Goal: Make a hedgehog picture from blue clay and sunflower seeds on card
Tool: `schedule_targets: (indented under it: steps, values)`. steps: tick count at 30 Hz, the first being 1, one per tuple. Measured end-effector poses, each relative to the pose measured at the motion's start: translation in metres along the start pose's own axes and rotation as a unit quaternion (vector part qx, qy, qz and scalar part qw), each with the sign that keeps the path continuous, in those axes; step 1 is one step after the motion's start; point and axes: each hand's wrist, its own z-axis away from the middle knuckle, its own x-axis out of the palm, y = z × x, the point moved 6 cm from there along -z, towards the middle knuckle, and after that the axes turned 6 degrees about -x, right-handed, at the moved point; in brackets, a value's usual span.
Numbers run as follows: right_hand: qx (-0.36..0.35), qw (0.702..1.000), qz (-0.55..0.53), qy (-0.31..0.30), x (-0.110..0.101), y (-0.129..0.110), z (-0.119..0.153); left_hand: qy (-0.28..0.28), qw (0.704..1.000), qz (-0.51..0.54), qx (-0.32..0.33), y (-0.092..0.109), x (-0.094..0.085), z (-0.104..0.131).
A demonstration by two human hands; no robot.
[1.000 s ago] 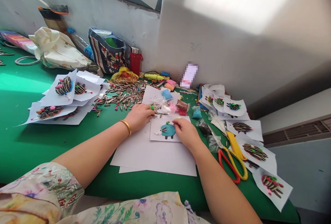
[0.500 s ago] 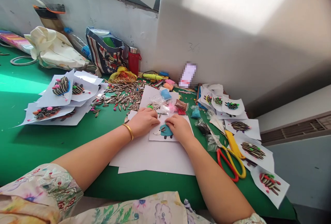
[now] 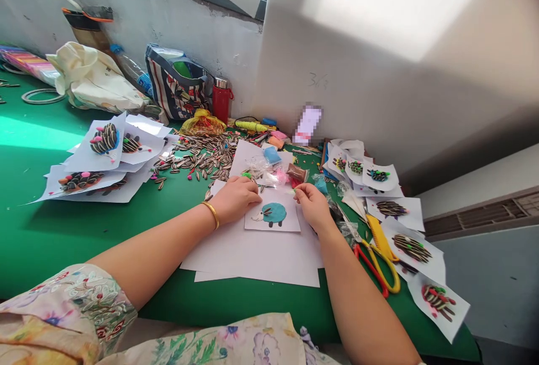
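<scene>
A white paper card (image 3: 293, 220) lies on larger white sheets (image 3: 252, 255). On it is a flat blue clay hedgehog (image 3: 275, 213) with a pale pointed face, dark feet and a couple of sunflower seeds stuck near its head. My left hand (image 3: 236, 199), curled and closed, rests at the card's upper left edge; what its fingertips hold, if anything, is hidden. At the card's upper right, my right hand (image 3: 314, 205) is closed in a pinch. A tiny greenish spot shows by its fingertips, too small to name.
Sunflower seeds (image 3: 206, 157) are heaped behind my left hand. Small clay packets (image 3: 297, 173) lie beyond the card. Scissors (image 3: 379, 261) and a yellow cutter (image 3: 379, 236) are at the right. Hedgehog cards (image 3: 410, 247) line the right side; more cards (image 3: 101, 157) are stacked left.
My right hand has moved off the blue hedgehog, right and slightly up to the card's edge, uncovering its body. My left hand stays about where it was on the card.
</scene>
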Motion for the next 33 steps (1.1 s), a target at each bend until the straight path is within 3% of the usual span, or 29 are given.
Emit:
schedule_targets:
  steps: [5, 8, 9, 10, 12, 14, 15, 17, 19, 21, 23, 26, 29, 33]
  values:
    - [-0.009, 0.999, 0.008, -0.047, 0.007, 0.001, 0.001, 0.004, 1.000, 0.006, 0.000, -0.001, 0.001, 0.000]
    - [-0.009, 0.994, -0.077, -0.080, -0.007, -0.003, 0.002, 0.005, 1.000, 0.016, 0.000, -0.002, 0.000, 0.001]
    - [-0.015, 0.988, -0.146, -0.052, -0.020, -0.006, 0.001, 0.005, 1.000, 0.018, -0.001, -0.002, 0.000, 0.001]
    - [-0.035, 0.972, -0.228, 0.030, -0.043, -0.008, 0.000, 0.005, 1.000, 0.019, -0.002, -0.002, 0.000, 0.000]
    - [-0.067, 0.948, -0.284, 0.125, -0.079, -0.009, -0.001, 0.003, 1.000, 0.019, -0.003, -0.001, 0.000, 0.000]
    - [-0.092, 0.887, -0.394, 0.224, -0.106, -0.003, 0.000, 0.002, 1.000, 0.021, -0.002, -0.001, 0.000, -0.001]
    - [-0.081, 0.870, -0.424, 0.238, -0.108, 0.003, -0.002, 0.001, 1.000, 0.022, -0.002, -0.001, 0.000, -0.001]
    - [-0.023, 0.880, -0.428, 0.206, -0.094, 0.013, -0.007, 0.001, 1.000, 0.025, -0.006, -0.003, -0.001, -0.002]
    - [0.016, 0.918, -0.363, 0.158, -0.069, 0.019, -0.009, 0.005, 0.999, 0.025, -0.021, -0.008, -0.004, -0.002]
    - [0.025, 0.966, -0.240, 0.087, -0.042, 0.018, -0.008, 0.015, 0.998, 0.020, -0.050, -0.016, -0.010, -0.001]
    - [0.000, 0.997, -0.078, -0.006, -0.018, 0.013, -0.004, 0.019, 0.997, 0.014, -0.077, -0.025, -0.017, 0.000]
    - [-0.063, 0.991, 0.086, -0.077, -0.001, 0.004, 0.003, -0.020, 0.997, 0.020, -0.075, -0.034, -0.021, 0.002]
    - [-0.097, 0.978, 0.143, -0.115, 0.003, -0.003, 0.006, -0.058, 0.996, 0.025, -0.065, -0.040, -0.020, 0.003]
    - [-0.110, 0.963, 0.195, -0.148, 0.002, -0.009, 0.009, -0.061, 0.995, 0.002, -0.081, -0.043, -0.016, 0.002]
